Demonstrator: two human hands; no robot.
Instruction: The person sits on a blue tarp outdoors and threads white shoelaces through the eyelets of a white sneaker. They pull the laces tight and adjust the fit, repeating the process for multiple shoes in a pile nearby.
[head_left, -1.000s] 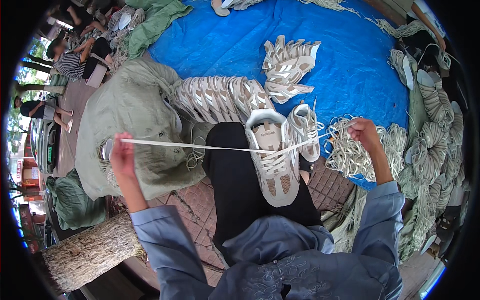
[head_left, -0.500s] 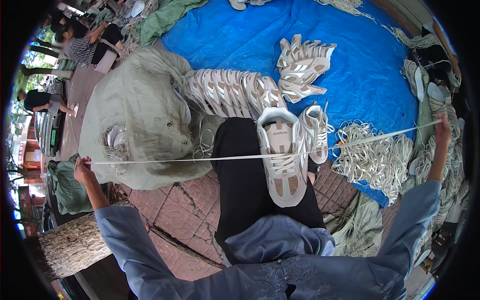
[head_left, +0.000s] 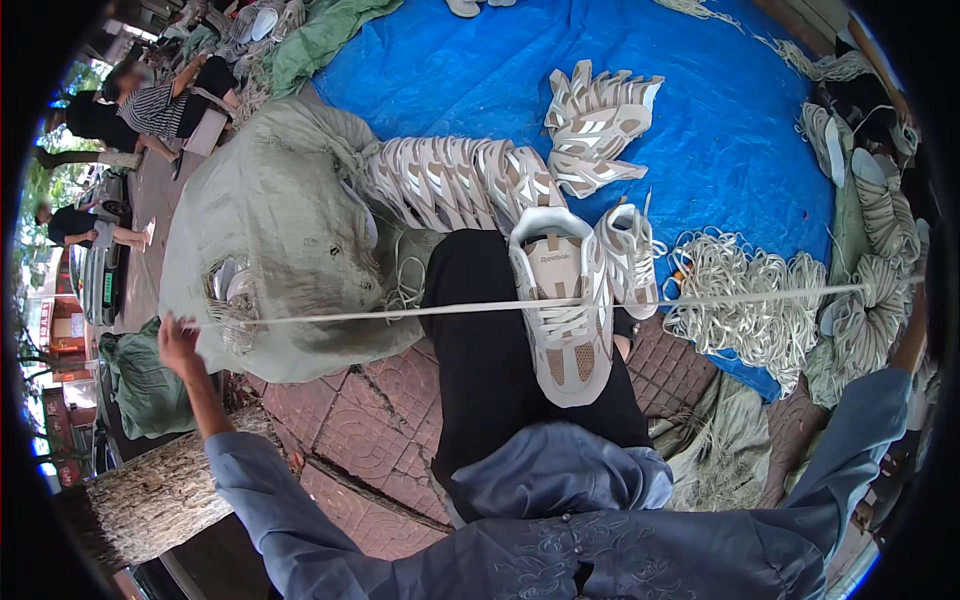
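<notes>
Across my lap a long white shoelace (head_left: 410, 312) is drawn out nearly straight, passing over a beige and white sneaker (head_left: 572, 370). The sneaker rests on my thigh with its toe toward me, its lower eyelets laced. Far out on the left, my left hand (head_left: 179, 343) pinches one end of the shoelace; its fingers are slightly blurred. My right hand (head_left: 917, 275) is at the dark right rim, at the other end of the lace, its fingers poorly seen. A second sneaker (head_left: 631, 262) stands just beyond the first, with a lace end sticking up.
Shoe uppers (head_left: 455, 180) lie in an overlapping row on a blue tarp (head_left: 720, 130), with another bunch of uppers (head_left: 600, 125) beyond. A heap of white laces (head_left: 745, 310) lies right of the shoes. A bulging woven sack (head_left: 290, 220) stands at left. Other people sit farther off.
My right hand has moved outward and toward me, to the picture's rim. My left hand has shifted slightly inward. The lace now runs flatter over the sneaker.
</notes>
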